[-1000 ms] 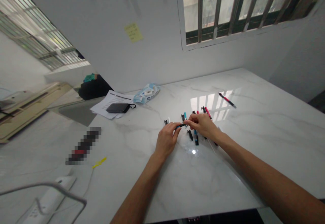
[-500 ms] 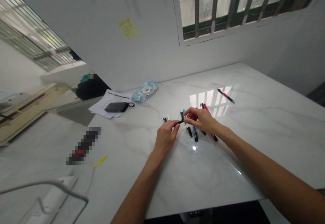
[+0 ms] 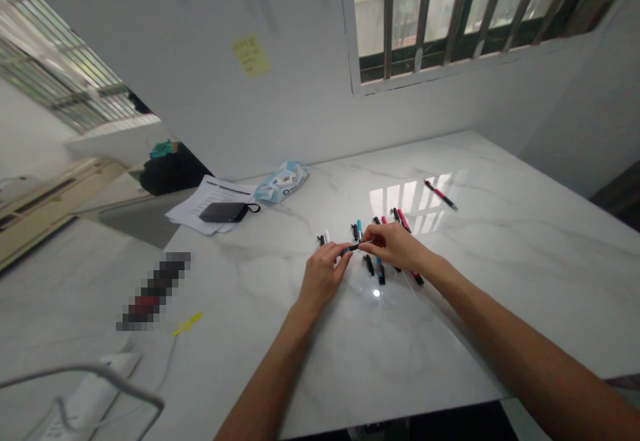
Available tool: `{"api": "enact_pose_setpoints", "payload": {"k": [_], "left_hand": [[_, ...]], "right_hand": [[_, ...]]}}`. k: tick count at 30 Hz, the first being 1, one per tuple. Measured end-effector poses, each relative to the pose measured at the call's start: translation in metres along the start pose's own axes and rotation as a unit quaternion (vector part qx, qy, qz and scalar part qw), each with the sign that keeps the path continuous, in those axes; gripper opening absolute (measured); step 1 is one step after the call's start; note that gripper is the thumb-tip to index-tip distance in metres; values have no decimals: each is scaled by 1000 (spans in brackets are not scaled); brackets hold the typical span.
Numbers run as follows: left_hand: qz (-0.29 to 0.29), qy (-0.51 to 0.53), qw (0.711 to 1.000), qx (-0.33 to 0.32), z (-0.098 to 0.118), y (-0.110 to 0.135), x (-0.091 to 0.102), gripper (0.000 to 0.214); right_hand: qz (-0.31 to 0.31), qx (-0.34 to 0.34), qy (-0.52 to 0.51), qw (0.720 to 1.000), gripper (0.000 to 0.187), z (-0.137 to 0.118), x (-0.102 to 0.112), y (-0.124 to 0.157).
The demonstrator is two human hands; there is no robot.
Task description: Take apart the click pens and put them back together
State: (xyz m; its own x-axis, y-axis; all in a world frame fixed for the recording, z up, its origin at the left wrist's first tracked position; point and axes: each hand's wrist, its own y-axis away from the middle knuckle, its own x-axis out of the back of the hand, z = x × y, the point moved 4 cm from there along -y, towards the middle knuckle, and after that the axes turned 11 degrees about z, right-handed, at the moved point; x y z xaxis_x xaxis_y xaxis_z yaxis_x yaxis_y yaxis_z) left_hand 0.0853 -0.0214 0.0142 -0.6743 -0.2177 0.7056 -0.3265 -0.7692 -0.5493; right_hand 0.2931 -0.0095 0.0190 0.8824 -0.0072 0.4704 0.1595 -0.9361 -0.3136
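Observation:
My left hand (image 3: 323,267) pinches the barrel of a blue and black pen (image 3: 350,249) between thumb and fingers, just above the table. The fingertips of my right hand (image 3: 393,242) are closed at the pen's other end; any small part between them is too tiny to make out. Around my hands lie several pen pieces: a black cap (image 3: 369,265), a blue and black barrel (image 3: 381,271), a light blue piece (image 3: 359,229) and a pink and black piece (image 3: 404,219). A white piece (image 3: 327,235) lies behind my left hand. My right hand covers some of the pieces.
A red and black pen (image 3: 441,194) lies at the back right of the marble-look table (image 3: 320,374). Back left are papers (image 3: 200,217), a black pouch (image 3: 225,212) and a blue wipes pack (image 3: 283,182). A yellow tag (image 3: 188,324) and a grey cable (image 3: 120,377) are at left.
My right fingertips have drawn in closer to the pen's end and pinch there. My left hand keeps its hold on the pen. The view has shifted slightly.

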Motion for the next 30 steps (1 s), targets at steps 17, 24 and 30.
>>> {"api": "enact_pose_setpoints", "payload": {"k": [17, 24, 30], "left_hand": [[15, -6, 999, -29, -9, 5, 1, 19], [48, 44, 994, 89, -17, 7, 0, 25], [53, 38, 995, 73, -17, 4, 5, 9]], "right_hand": [[19, -8, 2, 1000, 14, -4, -12, -1], [8, -25, -3, 1000, 15, 3, -13, 0], [2, 39, 28, 999, 21, -8, -8, 0]]}}
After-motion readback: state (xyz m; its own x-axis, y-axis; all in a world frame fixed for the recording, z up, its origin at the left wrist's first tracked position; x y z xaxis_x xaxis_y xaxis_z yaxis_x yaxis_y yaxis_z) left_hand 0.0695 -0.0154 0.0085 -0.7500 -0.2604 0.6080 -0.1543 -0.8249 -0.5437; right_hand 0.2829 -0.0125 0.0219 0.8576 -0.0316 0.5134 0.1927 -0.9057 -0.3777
